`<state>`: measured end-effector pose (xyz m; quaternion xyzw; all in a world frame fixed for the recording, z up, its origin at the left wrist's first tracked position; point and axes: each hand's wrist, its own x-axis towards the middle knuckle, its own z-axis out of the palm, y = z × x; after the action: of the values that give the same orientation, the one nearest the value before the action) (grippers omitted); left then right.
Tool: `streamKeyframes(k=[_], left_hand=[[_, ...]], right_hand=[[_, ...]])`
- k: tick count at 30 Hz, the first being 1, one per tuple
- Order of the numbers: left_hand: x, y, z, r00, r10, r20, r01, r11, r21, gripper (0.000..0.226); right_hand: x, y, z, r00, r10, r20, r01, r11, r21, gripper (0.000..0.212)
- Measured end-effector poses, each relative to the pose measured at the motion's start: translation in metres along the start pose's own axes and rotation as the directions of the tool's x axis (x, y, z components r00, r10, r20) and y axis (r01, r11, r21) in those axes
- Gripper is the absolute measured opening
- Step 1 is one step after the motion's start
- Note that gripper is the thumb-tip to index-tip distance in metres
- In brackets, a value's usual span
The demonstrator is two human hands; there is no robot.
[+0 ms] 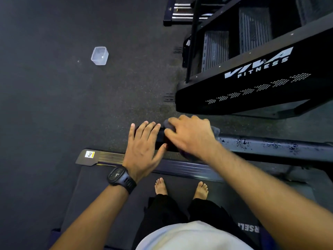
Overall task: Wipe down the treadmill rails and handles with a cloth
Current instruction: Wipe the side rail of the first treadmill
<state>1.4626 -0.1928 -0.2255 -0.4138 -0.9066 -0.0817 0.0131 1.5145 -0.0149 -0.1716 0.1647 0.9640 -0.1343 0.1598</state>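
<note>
1. Hand status. I have the left hand (144, 147) open, fingers straight and spread, laid flat over the near end of the black metal treadmill side rail (270, 144). A black wristwatch (119, 176) sits on that wrist. The right hand (191, 134) is just beside the left, fingers curled over a dark grey cloth (169, 124) and gripping it against the top of the rail. Folds of the cloth show past the fingertips, behind the knuckles and below the palm.

2. Position of the work. The cloth lies on the rail at its end section, directly under the right hand. The rest of the rail runs away to the right of that hand.

3. Progress, as I judge it. The pass is at the rail end. The stretch to the right of the right hand carries scattered dark specks. I cannot tell whether they are droplets, dirt or worn paint, so I cannot confirm that this length is finished. The opposite rail and the handles are out of view, so I count them as outstanding. I rate the task as partly done at most.

4. Surroundings. Below both hands lie the ribbed grey side strip (180, 167) and the dark treadmill belt (108, 204), where bare feet stand. Beyond the right hand stands a black stair machine (252, 78). Well beyond the left hand, a clear plastic container (99, 55) sits on the floor.
</note>
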Motion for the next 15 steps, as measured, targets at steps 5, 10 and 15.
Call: streamKeyframes(k=[5, 10, 15], left_hand=[[0.000, 0.004, -0.001, 1.000, 0.007, 0.014, -0.007, 1.000, 0.013, 0.063], [0.003, 0.002, -0.001, 0.999, 0.039, 0.002, -0.039, 0.999, 0.020, 0.063], [0.011, -0.001, 0.000, 0.997, 0.072, 0.008, -0.072, 0.997, 0.023, 0.062]], right_hand=[[0.002, 0.014, -0.005, 0.974, 0.223, 0.034, -0.222, 0.975, -0.013, 0.050], [-0.030, -0.012, 0.014, 0.988, 0.042, -0.149, -0.064, 0.988, -0.144, 0.051], [0.022, 0.006, -0.023, 0.939, 0.173, 0.296, -0.185, 0.983, 0.012, 0.055]])
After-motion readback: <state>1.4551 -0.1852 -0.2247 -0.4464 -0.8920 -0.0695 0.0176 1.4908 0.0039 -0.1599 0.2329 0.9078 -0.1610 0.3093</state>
